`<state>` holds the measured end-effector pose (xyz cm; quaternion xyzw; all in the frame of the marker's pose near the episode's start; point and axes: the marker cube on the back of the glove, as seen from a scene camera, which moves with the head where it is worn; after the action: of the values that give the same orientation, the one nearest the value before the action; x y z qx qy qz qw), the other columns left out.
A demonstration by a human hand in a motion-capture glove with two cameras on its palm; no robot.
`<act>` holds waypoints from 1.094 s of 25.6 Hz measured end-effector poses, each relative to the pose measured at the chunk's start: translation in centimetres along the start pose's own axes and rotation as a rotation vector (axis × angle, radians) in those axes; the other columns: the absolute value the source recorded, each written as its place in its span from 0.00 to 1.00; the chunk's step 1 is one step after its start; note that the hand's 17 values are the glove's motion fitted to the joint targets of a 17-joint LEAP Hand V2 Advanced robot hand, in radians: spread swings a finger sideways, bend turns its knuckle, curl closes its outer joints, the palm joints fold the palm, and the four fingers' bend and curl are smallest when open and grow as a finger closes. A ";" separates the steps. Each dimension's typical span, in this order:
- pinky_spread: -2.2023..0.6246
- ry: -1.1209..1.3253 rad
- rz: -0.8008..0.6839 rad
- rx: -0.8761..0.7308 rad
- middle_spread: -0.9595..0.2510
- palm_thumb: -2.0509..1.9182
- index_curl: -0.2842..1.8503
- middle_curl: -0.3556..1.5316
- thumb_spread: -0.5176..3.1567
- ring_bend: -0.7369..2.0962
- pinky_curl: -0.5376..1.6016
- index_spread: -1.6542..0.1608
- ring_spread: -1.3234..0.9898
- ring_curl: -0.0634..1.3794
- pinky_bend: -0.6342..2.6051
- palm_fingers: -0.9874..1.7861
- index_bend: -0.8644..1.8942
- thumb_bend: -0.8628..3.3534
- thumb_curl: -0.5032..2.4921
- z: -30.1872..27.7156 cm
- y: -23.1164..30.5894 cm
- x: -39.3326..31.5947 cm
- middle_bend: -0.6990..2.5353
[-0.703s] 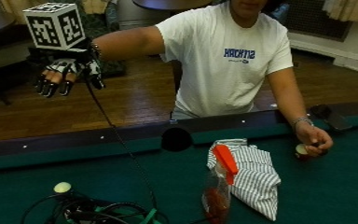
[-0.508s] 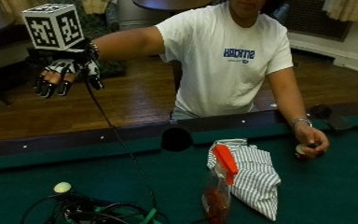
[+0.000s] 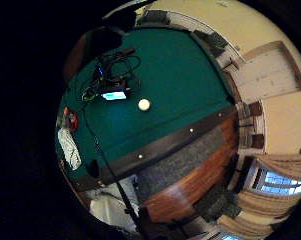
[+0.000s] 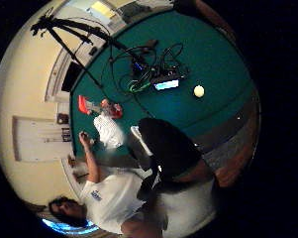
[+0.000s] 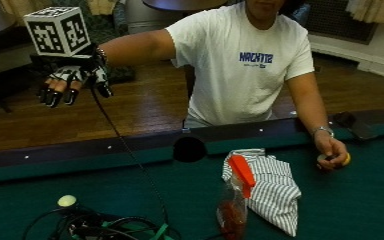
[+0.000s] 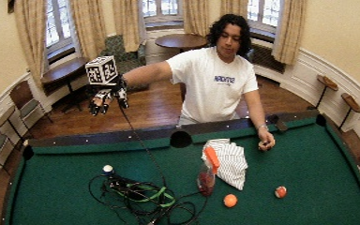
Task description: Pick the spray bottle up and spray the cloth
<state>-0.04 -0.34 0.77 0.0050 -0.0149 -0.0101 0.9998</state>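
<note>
The bottle (image 5: pixel 234 205) stands nearest the camera on the green table (image 5: pixel 352 210), its orange trigger head up, touching the near edge of the striped cloth (image 5: pixel 268 187) that lies just behind and beside it. Beyond the cloth, at the rail, the bare hand (image 5: pixel 330 155) rests curled round a small yellow object. Far off to the other side of the bottle, out past the rail and over the floor, the right hand (image 5: pixel 72 82) hangs raised, fingers loosely down, holding nothing. The reach has seemingly not begun (nothing is grasped yet); next it must come across and down to the bottle's neck.
</note>
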 end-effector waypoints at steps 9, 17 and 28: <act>0.85 -0.002 -0.098 -0.017 0.70 0.60 0.24 0.31 0.43 0.36 0.37 0.67 0.53 0.19 0.31 0.51 0.37 0.22 0.23 2.7 1.4 -1.7 0.27; 0.85 0.002 -0.169 -0.029 0.70 0.61 0.25 0.33 0.44 0.36 0.38 0.67 0.53 0.20 0.31 0.50 0.37 0.21 0.24 5.1 2.8 -2.9 0.27; 0.85 -0.015 -0.280 -0.077 0.70 0.61 0.25 0.34 0.44 0.37 0.40 0.67 0.53 0.22 0.32 0.49 0.36 0.20 0.25 9.3 5.4 -5.0 0.27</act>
<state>-5.19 5.05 10.02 -0.0312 -0.0212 -0.1501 0.9879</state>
